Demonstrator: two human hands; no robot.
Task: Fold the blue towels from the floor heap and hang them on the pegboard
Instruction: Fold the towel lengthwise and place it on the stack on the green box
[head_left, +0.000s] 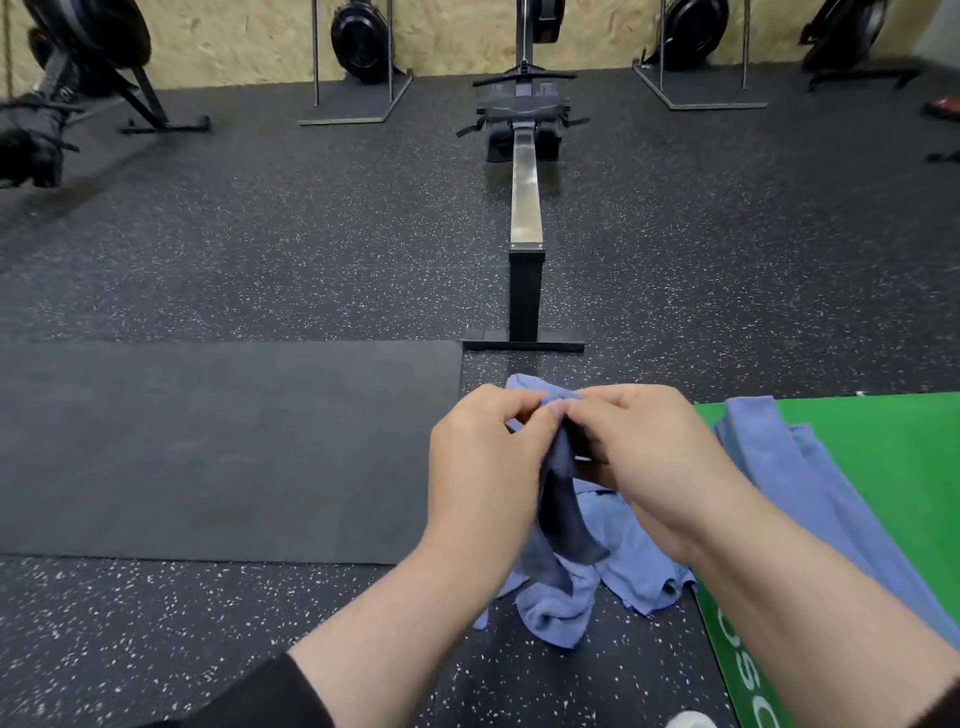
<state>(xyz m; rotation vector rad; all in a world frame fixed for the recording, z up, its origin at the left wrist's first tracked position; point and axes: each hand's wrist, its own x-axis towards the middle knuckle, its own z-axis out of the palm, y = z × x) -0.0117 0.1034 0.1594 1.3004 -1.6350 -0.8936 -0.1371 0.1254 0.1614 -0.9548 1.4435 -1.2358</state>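
While both hands meet at mid-frame, the left hand (488, 457) and right hand (660, 457) each pinch the top edge of one blue towel (558, 499), fingers (519, 415) curled tight on the cloth, thumbs nearly touching. Towel is soft terry, limp; it hangs in a narrow dark fold between the wrists, its lower end resting on the towel heap (623, 561) below. Heap is crumpled, same blue fabric, lying on the speckled rubber floor (260, 249) and lapping over the left edge of the green mat (893, 467). Another blue towel (779, 467) lies stretched out flat along that mat, near its left edge. Green mat is smooth with white lettering, partly cut off at the frame bottom.

Left of the heap: a plain matte black mat (223, 447), rectangular, rounded far-right corner, nothing on it. Just beyond the heap stands the rear foot of a rowing machine (524, 208), flat steel T-base, brushed metal rail running away toward the chipboard wall (249, 47). Open floor on both sides of the rail.
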